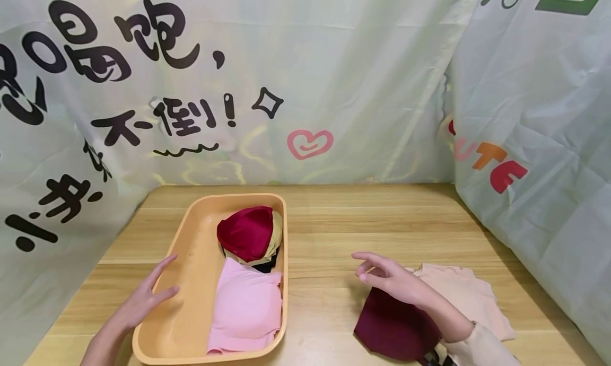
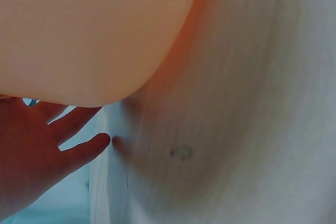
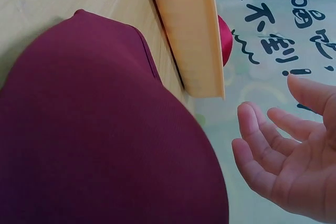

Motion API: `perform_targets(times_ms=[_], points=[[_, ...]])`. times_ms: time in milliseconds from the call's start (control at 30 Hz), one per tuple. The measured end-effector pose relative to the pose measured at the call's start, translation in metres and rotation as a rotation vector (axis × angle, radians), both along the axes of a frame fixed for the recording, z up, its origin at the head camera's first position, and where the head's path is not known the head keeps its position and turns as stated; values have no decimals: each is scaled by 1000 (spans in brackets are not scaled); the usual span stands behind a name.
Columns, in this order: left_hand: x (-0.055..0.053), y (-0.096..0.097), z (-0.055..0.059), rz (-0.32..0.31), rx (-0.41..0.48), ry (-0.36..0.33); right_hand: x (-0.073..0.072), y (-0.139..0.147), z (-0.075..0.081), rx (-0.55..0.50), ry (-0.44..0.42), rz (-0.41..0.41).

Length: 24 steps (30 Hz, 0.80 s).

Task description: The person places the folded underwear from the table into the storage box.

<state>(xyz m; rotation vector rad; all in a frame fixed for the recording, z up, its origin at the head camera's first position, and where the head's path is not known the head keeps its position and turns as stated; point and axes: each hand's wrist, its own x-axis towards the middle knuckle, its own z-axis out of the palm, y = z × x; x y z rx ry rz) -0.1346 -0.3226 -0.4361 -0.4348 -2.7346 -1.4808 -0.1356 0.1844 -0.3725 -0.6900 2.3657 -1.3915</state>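
Note:
My left hand (image 1: 139,303) is at the left rim of a light orange plastic bin (image 1: 188,281), fingers spread and holding nothing. In the left wrist view the thumb stands apart from the bin's side. My right hand (image 1: 392,279) hovers over a folded maroon bra (image 1: 395,328) on the table, its fingers loosely bent around nothing. The right wrist view shows the bra's smooth cup (image 3: 105,129) close up, with the hand off to one side. Inside the bin, a folded pink bra (image 1: 248,307) lies at the near right, and a crimson bra (image 1: 247,232) tops a small pile behind it.
Beige fabric and a bit of black (image 1: 267,264) show under the crimson bra. A pale peach garment (image 1: 470,297) lies flat on the wooden table (image 1: 329,217), right of the maroon bra. Printed curtains (image 1: 363,90) hang behind the table and along both sides.

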Motion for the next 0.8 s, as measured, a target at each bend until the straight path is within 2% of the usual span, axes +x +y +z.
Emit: perform_targets(times_ms=[567,800], points=[[-1,-1,0,6,-3,-2,5,13,-4,-90,-100,16],[-1,0,1,6,-3,-6,6,14,-5,-94,-104,23]])
